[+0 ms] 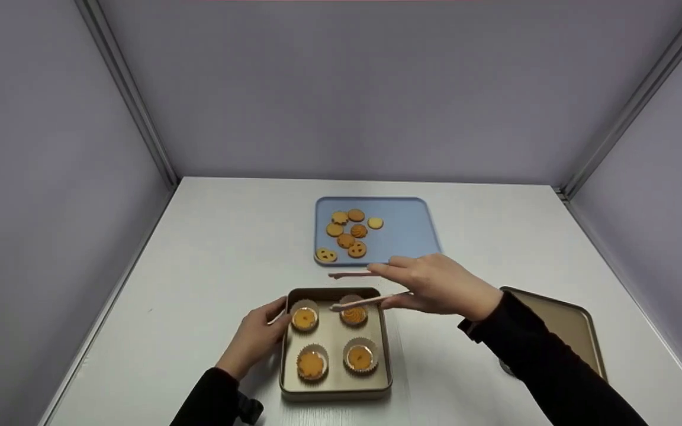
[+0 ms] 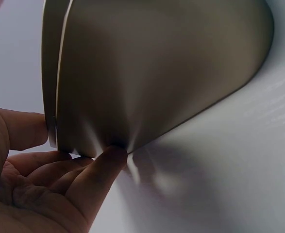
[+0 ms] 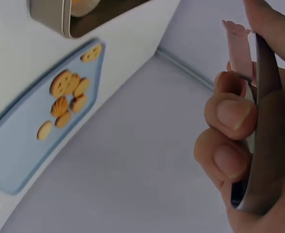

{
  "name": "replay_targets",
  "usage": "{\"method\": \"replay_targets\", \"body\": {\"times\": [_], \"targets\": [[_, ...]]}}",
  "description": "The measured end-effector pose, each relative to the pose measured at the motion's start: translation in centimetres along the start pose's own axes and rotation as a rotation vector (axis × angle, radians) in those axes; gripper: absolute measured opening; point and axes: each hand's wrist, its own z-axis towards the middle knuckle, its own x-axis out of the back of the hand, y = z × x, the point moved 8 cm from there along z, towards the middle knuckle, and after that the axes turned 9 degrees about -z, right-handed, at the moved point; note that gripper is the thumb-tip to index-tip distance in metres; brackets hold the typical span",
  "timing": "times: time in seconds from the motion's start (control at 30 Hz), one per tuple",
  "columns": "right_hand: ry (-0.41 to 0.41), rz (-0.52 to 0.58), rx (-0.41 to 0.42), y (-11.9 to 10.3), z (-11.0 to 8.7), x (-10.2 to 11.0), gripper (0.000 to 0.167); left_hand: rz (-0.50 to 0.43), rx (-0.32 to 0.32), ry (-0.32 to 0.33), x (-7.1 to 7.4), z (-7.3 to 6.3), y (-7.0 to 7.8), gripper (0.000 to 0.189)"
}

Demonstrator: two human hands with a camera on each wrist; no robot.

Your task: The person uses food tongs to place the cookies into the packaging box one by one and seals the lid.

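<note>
Tongs [image 1: 367, 302] in my right hand [image 1: 437, 285], arms spread, nothing between the tips.
They hang over the tin's far edge, lower tip over the far-right cookie [image 1: 353, 316]; look light and springy, best pinched midway along the arms, the smooth metal bend perhaps slippery. Cookies look stiff, maybe brittle: take by the rim, squeeze gently. Cups [image 1: 368, 345] look like thin paper, likely to crumple; one in each corner of the tin, each with a cookie. Tin [image 1: 335, 394] sits toward the desk's near edge; rigid, probably light enough to slide, so my left hand [image 1: 260, 332] grips it near its far-left corner. Beyond, blue tray [image 1: 403, 234] near the desk's far edge, loose cookies on its left half. Gold pan [image 1: 572, 324] by the right edge, partly behind my sleeve [image 1: 545, 361].
</note>
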Motion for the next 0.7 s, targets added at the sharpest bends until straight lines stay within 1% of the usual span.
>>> {"method": "replay_targets", "body": {"times": [0.13,0.27,0.43,0.57,0.7], "targets": [[0.085,-0.02,-0.063,1.9,-0.7,0.9,0.058,0.003,-0.003,0.004,0.1,0.0,0.1,0.053],[0.149,-0.042,-0.155,3.9,-1.6,1.2,0.061,-0.003,0.003,0.003,0.2,-0.1,0.1,0.053],[0.188,-0.017,-0.287,6.3,-2.6,0.6,0.064,0.002,0.013,0.002,0.3,-0.3,0.1,0.052],[0.217,0.014,-0.394,8.2,-3.5,0.1,0.064,0.012,0.009,0.007,0.3,-0.3,0.1,0.052],[0.237,0.047,-0.525,10.5,-4.7,-0.8,0.063,0.021,0.009,0.008,0.3,-0.3,0.1,0.052]]}}
